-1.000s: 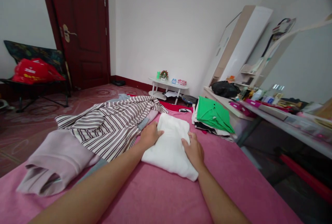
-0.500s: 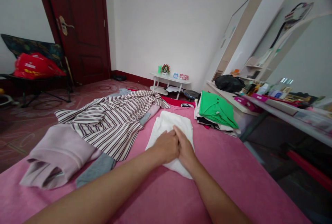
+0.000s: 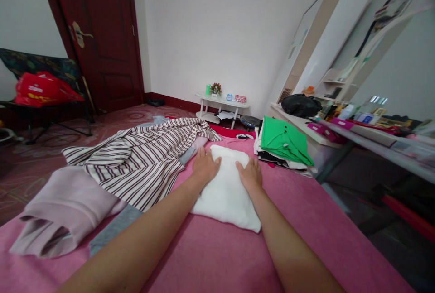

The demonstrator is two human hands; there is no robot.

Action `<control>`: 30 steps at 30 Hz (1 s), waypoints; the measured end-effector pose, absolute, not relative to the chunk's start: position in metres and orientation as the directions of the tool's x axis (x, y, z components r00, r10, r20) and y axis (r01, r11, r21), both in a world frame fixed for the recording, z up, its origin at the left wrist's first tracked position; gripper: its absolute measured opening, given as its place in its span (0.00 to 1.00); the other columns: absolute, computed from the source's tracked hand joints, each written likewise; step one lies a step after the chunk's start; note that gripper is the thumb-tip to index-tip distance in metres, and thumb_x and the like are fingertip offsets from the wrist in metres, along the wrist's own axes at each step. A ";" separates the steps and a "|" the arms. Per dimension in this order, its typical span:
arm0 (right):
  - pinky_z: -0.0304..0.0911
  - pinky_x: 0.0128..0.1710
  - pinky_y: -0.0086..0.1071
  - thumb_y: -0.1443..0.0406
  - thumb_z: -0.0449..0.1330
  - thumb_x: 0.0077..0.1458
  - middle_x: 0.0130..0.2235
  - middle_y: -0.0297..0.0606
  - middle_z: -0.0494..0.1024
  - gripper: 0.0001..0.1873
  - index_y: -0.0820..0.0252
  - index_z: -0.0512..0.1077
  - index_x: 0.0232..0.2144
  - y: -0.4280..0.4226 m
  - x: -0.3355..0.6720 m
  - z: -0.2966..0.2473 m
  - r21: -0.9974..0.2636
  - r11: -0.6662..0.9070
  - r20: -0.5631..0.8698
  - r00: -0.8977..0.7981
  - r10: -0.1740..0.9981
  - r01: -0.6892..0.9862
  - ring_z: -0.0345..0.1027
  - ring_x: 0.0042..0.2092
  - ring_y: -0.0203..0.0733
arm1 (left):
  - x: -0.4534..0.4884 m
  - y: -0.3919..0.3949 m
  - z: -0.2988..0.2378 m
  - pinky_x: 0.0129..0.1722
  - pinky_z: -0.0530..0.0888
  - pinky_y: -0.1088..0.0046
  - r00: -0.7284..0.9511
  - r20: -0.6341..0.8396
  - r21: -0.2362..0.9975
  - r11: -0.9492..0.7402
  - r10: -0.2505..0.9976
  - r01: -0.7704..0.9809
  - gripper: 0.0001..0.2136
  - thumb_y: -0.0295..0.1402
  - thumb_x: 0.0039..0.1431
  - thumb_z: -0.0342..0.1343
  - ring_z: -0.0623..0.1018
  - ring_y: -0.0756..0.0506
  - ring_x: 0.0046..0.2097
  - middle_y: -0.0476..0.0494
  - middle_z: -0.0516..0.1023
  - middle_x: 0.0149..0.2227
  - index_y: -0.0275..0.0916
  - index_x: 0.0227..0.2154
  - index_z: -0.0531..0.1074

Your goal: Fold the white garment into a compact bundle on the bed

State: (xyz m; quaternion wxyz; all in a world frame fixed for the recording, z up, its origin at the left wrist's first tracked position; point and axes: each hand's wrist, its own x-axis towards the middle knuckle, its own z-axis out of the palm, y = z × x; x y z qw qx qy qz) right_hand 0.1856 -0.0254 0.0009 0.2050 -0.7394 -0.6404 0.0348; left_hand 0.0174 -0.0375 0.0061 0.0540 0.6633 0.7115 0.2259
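A folded white garment point(image 3: 227, 195) lies on the pink bedcover point(image 3: 217, 261) in front of me. My left hand point(image 3: 205, 166) rests flat on its far left part, fingers spread. On the far right part my right hand point(image 3: 250, 175) lies flat as well. Both palms press down on the cloth and neither hand grips it.
A striped shirt point(image 3: 142, 157) and a pale lilac garment point(image 3: 64, 207) lie to the left. A stack topped by a green shirt point(image 3: 283, 141) sits at the bed's far right edge. Beyond are a cluttered desk point(image 3: 356, 134), a small white table point(image 3: 220, 105) and a dark red door point(image 3: 98, 35).
My hands, joined at the middle of the white garment half a second ago, have slid apart and forward to its far corners. The view has shifted slightly.
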 end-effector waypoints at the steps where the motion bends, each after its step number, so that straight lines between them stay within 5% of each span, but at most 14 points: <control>1: 0.52 0.58 0.42 0.51 0.51 0.57 0.62 0.60 0.57 0.38 0.74 0.55 0.61 -0.025 0.186 0.002 -0.366 -0.130 0.218 0.221 0.951 0.921 0.53 0.62 0.56 | 0.016 -0.036 0.006 0.60 0.55 0.59 -0.162 0.255 0.402 0.047 0.953 0.915 0.32 0.48 0.62 0.42 0.59 0.33 0.63 0.23 0.60 0.61 0.25 0.59 0.57; 5: 0.58 0.53 0.44 0.53 0.56 0.52 0.56 0.57 0.68 0.40 0.70 0.55 0.61 -0.026 0.189 0.003 -0.465 -0.077 0.259 0.219 0.941 0.882 0.62 0.57 0.57 | 0.016 -0.040 0.012 0.53 0.63 0.61 -0.213 0.314 0.450 0.053 0.925 0.892 0.34 0.48 0.59 0.50 0.70 0.33 0.55 0.25 0.71 0.52 0.27 0.61 0.53; 8: 0.63 0.47 0.42 0.57 0.63 0.44 0.51 0.53 0.74 0.37 0.65 0.63 0.56 -0.026 0.191 0.005 -0.685 -0.032 0.201 0.231 0.952 0.728 0.68 0.51 0.56 | 0.015 -0.041 0.021 0.49 0.67 0.64 -0.245 0.167 0.575 0.107 0.955 0.811 0.38 0.45 0.54 0.57 0.72 0.34 0.53 0.27 0.72 0.51 0.30 0.62 0.51; 11: 0.67 0.38 0.39 0.59 0.63 0.41 0.39 0.46 0.79 0.25 0.64 0.73 0.43 -0.030 0.191 0.022 -0.864 0.048 0.132 0.134 0.982 0.501 0.72 0.41 0.53 | 0.011 -0.038 0.039 0.51 0.67 0.64 -0.201 0.056 0.725 0.098 0.978 0.681 0.40 0.39 0.44 0.66 0.71 0.34 0.54 0.30 0.71 0.53 0.33 0.59 0.57; 13: 0.68 0.37 0.37 0.58 0.61 0.44 0.40 0.44 0.78 0.23 0.65 0.72 0.41 -0.038 0.191 0.047 -0.900 0.230 0.305 0.157 0.939 0.371 0.72 0.40 0.50 | 0.008 -0.040 0.060 0.53 0.67 0.65 -0.146 0.248 0.823 -0.129 0.958 0.553 0.38 0.35 0.43 0.67 0.70 0.37 0.56 0.33 0.69 0.55 0.35 0.58 0.59; 16: 0.65 0.45 0.36 0.58 0.61 0.45 0.47 0.42 0.74 0.25 0.63 0.68 0.46 -0.056 0.189 0.093 -0.711 0.615 0.703 0.342 0.623 0.341 0.69 0.46 0.45 | 0.009 -0.052 0.097 0.53 0.68 0.66 -0.157 0.656 0.742 -0.593 0.738 0.312 0.38 0.35 0.50 0.63 0.71 0.41 0.55 0.40 0.69 0.56 0.43 0.62 0.51; 18: 0.64 0.46 0.36 0.60 0.61 0.45 0.46 0.41 0.74 0.23 0.60 0.67 0.45 -0.066 0.191 0.116 -0.599 0.707 0.794 0.394 0.463 0.376 0.69 0.47 0.43 | 0.009 -0.063 0.117 0.49 0.70 0.67 -0.159 0.756 0.654 -0.738 0.634 0.168 0.41 0.36 0.51 0.62 0.72 0.42 0.53 0.42 0.70 0.54 0.46 0.64 0.45; 20: 0.65 0.41 0.34 0.60 0.60 0.44 0.40 0.38 0.75 0.17 0.59 0.68 0.38 -0.073 0.200 0.126 -0.625 0.714 0.777 0.338 0.531 0.316 0.70 0.41 0.41 | 0.004 -0.071 0.126 0.46 0.71 0.68 -0.070 0.748 0.663 -0.747 0.660 0.042 0.42 0.35 0.49 0.64 0.75 0.43 0.49 0.41 0.72 0.52 0.45 0.64 0.46; 23: 0.65 0.34 0.33 0.59 0.62 0.41 0.32 0.37 0.77 0.15 0.60 0.70 0.32 -0.078 0.222 0.122 -0.866 0.452 0.429 -0.146 0.892 0.215 0.71 0.33 0.41 | -0.016 -0.073 0.118 0.44 0.73 0.69 0.348 0.467 0.864 -0.503 0.813 0.016 0.32 0.33 0.46 0.63 0.77 0.45 0.43 0.40 0.77 0.44 0.39 0.56 0.64; 26: 0.66 0.35 0.37 0.59 0.65 0.38 0.30 0.39 0.79 0.22 0.63 0.72 0.38 -0.076 0.240 0.110 -0.911 0.111 -0.119 -0.512 0.851 0.396 0.73 0.31 0.45 | -0.038 -0.066 0.097 0.38 0.74 0.66 0.647 -0.146 0.938 -0.103 0.748 0.330 0.22 0.31 0.39 0.65 0.79 0.43 0.36 0.42 0.80 0.33 0.37 0.42 0.76; 28: 0.65 0.36 0.38 0.59 0.65 0.40 0.30 0.41 0.79 0.24 0.64 0.72 0.40 -0.068 0.243 0.098 -0.874 0.119 -0.148 -0.491 0.858 0.470 0.73 0.32 0.46 | -0.043 -0.060 0.084 0.34 0.75 0.65 0.630 -0.350 0.888 0.032 0.693 0.458 0.20 0.31 0.36 0.66 0.79 0.42 0.31 0.43 0.80 0.27 0.37 0.38 0.77; 30: 0.65 0.36 0.37 0.57 0.63 0.42 0.31 0.43 0.79 0.21 0.65 0.73 0.38 -0.056 0.241 0.083 -0.829 0.216 0.015 -0.367 0.930 0.515 0.73 0.34 0.46 | -0.040 -0.056 0.076 0.32 0.75 0.66 0.505 -0.351 0.841 0.029 0.789 0.540 0.15 0.35 0.43 0.63 0.79 0.42 0.30 0.42 0.80 0.26 0.37 0.36 0.77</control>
